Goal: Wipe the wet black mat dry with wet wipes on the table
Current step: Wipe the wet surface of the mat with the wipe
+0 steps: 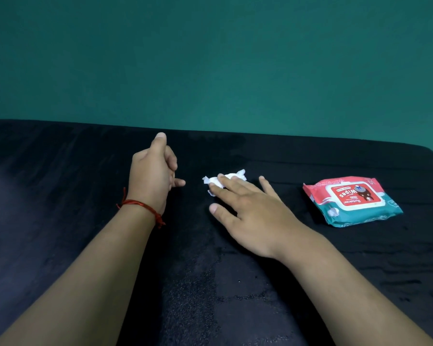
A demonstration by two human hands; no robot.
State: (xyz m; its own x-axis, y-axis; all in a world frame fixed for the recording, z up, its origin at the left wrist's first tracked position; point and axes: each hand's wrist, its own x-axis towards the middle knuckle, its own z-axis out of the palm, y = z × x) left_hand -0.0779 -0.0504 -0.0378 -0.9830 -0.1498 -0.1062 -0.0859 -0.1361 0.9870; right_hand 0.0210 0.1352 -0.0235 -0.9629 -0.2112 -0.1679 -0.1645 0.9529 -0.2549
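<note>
The black mat (310,270) covers the whole table top; darker damp patches show near its far middle and in front of me. A crumpled white wet wipe (231,178) lies on the mat at the centre. My right hand (248,211) lies flat on the mat, palm down, its fingertips pressing on the wipe. My left hand (153,176) hovers to the left of the wipe, loosely curled with the thumb up, holding nothing. A red thread is tied around the left wrist.
A red and teal pack of wipes (350,201) lies on the mat at the right, lid shut. A teal wall (210,58) rises behind the mat's far edge.
</note>
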